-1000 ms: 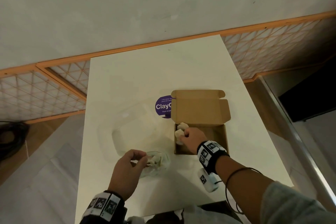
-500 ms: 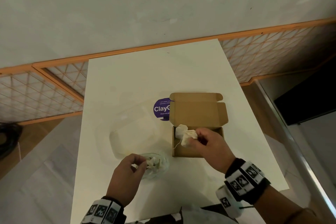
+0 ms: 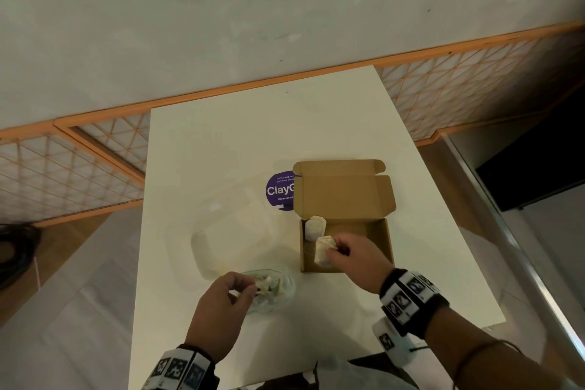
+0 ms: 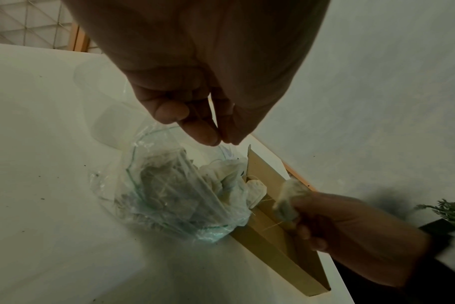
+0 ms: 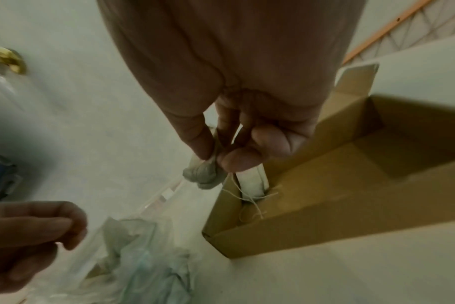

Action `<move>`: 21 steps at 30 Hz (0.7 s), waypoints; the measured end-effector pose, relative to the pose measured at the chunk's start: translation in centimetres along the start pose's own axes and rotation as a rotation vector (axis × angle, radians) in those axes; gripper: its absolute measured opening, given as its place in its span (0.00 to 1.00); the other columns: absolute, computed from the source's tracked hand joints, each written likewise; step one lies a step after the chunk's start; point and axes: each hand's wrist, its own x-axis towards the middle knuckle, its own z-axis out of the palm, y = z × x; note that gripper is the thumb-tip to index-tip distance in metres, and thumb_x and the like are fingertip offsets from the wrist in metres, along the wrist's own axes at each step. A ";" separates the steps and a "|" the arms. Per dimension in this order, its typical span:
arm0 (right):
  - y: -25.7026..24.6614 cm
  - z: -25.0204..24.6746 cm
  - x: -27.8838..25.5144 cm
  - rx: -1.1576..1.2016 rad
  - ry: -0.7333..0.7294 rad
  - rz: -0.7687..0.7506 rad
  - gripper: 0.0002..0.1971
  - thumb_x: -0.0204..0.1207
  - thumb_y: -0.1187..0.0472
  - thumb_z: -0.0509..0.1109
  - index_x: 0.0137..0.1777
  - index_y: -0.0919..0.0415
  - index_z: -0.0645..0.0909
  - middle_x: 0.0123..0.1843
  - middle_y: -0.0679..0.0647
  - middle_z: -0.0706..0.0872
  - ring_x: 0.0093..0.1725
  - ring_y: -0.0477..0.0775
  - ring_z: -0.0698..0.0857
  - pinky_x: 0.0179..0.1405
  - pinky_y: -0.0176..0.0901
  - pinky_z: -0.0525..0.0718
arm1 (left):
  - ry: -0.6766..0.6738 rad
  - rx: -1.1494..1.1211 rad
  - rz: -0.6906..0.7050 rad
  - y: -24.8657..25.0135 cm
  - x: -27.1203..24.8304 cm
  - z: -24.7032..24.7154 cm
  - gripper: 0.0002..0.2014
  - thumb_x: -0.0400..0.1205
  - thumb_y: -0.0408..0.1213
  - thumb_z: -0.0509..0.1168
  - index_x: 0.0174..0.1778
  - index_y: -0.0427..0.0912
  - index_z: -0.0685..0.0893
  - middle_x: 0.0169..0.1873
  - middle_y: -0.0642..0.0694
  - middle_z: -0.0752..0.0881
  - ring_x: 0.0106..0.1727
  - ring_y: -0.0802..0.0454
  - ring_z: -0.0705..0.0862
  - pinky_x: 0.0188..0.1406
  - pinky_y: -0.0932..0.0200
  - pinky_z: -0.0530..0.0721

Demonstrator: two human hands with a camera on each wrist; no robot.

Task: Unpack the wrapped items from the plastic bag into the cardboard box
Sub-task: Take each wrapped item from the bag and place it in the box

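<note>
The open cardboard box (image 3: pixel 376 234) sits on the white table (image 3: pixel 253 142). One pale wrapped item (image 3: pixel 315 226) leans in the box's far left corner, also seen in the right wrist view (image 5: pixel 255 181). My right hand (image 3: pixel 335 250) pinches a second wrapped item (image 3: pixel 323 251) over the box's left side; its thumb and fingers (image 5: pixel 216 158) squeeze the crumpled wrap (image 5: pixel 204 174). The clear plastic bag (image 3: pixel 275 290) lies left of the box with more wrapped items inside (image 4: pixel 174 191). My left hand (image 3: pixel 250 286) pinches the bag's rim between thumb and finger (image 4: pixel 222 140).
A clear plastic lid or tray (image 3: pixel 231 241) lies on the table beyond the bag. A purple round sticker (image 3: pixel 280 190) shows left of the box's raised lid (image 3: pixel 345 190). The table's near edge runs just behind my wrists. An orange lattice fence (image 3: pixel 95 149) borders the far side.
My right hand has drawn back a little toward the near side of the box, still holding a wrapped item. One item stays in the far left corner. The left hand keeps holding the bag.
</note>
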 end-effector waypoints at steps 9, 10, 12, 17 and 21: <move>0.1 2.5 6.3 -0.214 -0.016 0.111 0.12 0.82 0.52 0.69 0.38 0.52 0.74 0.38 0.50 0.79 0.40 0.51 0.79 0.41 0.42 0.78 | 0.026 -0.010 -0.012 -0.7 -0.3 -0.3 0.04 0.83 0.42 0.73 0.44 0.55 0.89 0.43 0.64 0.91 0.28 0.60 0.80 0.39 0.58 0.83; 0.0 2.6 6.6 -0.220 0.025 0.118 0.11 0.82 0.52 0.69 0.39 0.52 0.75 0.39 0.49 0.80 0.42 0.53 0.81 0.42 0.45 0.81 | 0.031 -0.005 -0.011 -0.7 -0.4 -0.4 0.04 0.83 0.42 0.73 0.44 0.56 0.89 0.44 0.64 0.91 0.28 0.60 0.79 0.40 0.58 0.84; 0.0 3.0 6.9 -0.200 0.085 0.149 0.09 0.83 0.50 0.69 0.44 0.53 0.78 0.42 0.50 0.84 0.45 0.55 0.84 0.47 0.49 0.85 | 0.044 0.005 -0.012 -0.9 -0.5 -0.4 0.04 0.83 0.42 0.73 0.44 0.57 0.88 0.43 0.65 0.90 0.28 0.59 0.79 0.40 0.58 0.83; -0.4 3.5 6.0 -0.084 0.142 0.195 0.10 0.84 0.48 0.69 0.57 0.48 0.73 0.47 0.49 0.87 0.46 0.52 0.88 0.51 0.51 0.90 | 0.033 -0.003 0.008 -0.8 -0.6 -0.4 0.04 0.83 0.42 0.74 0.45 0.58 0.89 0.43 0.64 0.90 0.29 0.60 0.80 0.40 0.59 0.83; -1.3 2.8 3.8 -0.077 0.201 0.150 0.15 0.84 0.47 0.70 0.64 0.45 0.70 0.49 0.44 0.87 0.47 0.47 0.88 0.52 0.50 0.92 | 0.043 0.061 0.070 -0.5 -0.5 -0.7 0.04 0.83 0.43 0.73 0.45 0.59 0.89 0.46 0.62 0.88 0.35 0.59 0.83 0.42 0.64 0.81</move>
